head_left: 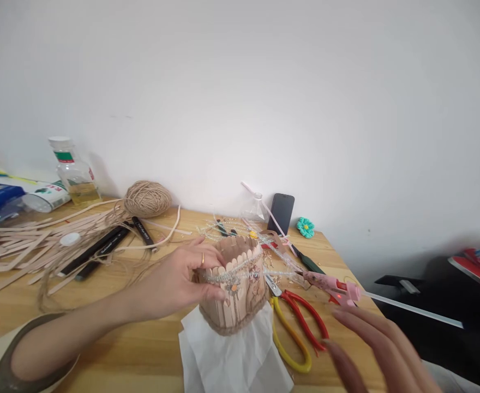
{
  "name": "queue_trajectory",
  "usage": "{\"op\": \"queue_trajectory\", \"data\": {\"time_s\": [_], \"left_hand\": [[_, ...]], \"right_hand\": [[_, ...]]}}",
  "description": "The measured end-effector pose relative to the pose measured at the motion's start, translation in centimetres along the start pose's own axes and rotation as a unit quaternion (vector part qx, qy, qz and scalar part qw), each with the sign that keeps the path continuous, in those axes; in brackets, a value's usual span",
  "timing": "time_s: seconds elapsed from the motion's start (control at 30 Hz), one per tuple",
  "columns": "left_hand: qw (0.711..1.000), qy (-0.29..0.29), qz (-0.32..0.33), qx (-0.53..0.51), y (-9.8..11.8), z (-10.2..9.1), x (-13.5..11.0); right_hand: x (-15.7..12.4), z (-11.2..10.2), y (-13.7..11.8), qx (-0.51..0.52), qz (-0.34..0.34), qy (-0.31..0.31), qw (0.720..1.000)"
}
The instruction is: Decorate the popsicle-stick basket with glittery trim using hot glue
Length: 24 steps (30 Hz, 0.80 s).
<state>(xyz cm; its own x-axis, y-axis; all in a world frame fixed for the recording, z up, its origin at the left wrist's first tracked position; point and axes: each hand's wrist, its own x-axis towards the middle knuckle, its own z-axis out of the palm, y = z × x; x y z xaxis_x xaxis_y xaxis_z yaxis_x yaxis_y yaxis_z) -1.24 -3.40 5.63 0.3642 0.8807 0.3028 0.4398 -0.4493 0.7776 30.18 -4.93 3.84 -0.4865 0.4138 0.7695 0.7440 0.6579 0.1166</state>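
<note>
Spanning the frame, the wooden surface (142,349) carries a popsicle-stick basket (237,289) on white paper (232,355); the left hand (183,278) grips its left side, while the right hand (371,344), fingers spread, empty, hovers near the pink glue gun (334,286).

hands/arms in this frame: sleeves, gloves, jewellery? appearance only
No gloves. The left hand is bare, with a gold ring on one finger; that forearm is bare up to a wide, loose cream sleeve with a dark olive band at its edge. The right hand is bare and motion-blurred, with long nails; no ring or sleeve can be made out on it.
</note>
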Motion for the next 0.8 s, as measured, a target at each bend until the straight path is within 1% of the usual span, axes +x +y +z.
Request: {"op": "queue_trajectory", "data": {"time_s": [0.03,0.1,0.17,0.23,0.33,0.4,0.5,0.6,0.7,0.8], "left_hand": [[1.0,-0.001,0.005,0.004,0.2,0.1,-0.1],[1.0,-0.002,0.017,0.018,0.5,0.2,-0.5],[0.999,-0.001,0.026,0.029,0.7,0.1,-0.9],[0.999,0.003,0.026,0.034,0.7,0.0,-1.3],[0.999,0.005,0.023,0.04,0.5,-0.3,-1.7],[0.999,0.001,0.025,0.042,0.5,-0.3,-1.8],[0.999,-0.008,0.023,0.039,0.4,-0.2,-1.8],[0.999,-0.018,0.017,0.034,0.4,0.0,-1.9],[0.999,-0.018,0.022,0.022,0.3,0.0,-2.0],[0.999,-0.007,0.031,0.005,0.3,-0.1,-2.2]], "right_hand": [[1.6,0.6,-1.3,0.009,-0.009,-0.021,1.0],[4.2,1.9,-3.4,0.022,-0.019,0.004,1.0],[5.7,2.9,-4.6,0.058,-0.025,-0.009,0.998],[6.3,3.3,-5.2,0.114,-0.027,-0.026,0.993],[6.5,3.0,-5.5,0.201,-0.017,-0.054,0.978],[6.7,2.6,-5.5,0.232,-0.003,-0.079,0.97],[7.6,1.9,-5.4,0.242,-0.003,-0.097,0.965],[8.8,1.6,-5.3,0.249,0.002,-0.099,0.964],[9.5,1.8,-5.2,0.253,0.019,-0.096,0.962],[9.6,2.3,-5.0,0.263,0.033,-0.106,0.958]]}}
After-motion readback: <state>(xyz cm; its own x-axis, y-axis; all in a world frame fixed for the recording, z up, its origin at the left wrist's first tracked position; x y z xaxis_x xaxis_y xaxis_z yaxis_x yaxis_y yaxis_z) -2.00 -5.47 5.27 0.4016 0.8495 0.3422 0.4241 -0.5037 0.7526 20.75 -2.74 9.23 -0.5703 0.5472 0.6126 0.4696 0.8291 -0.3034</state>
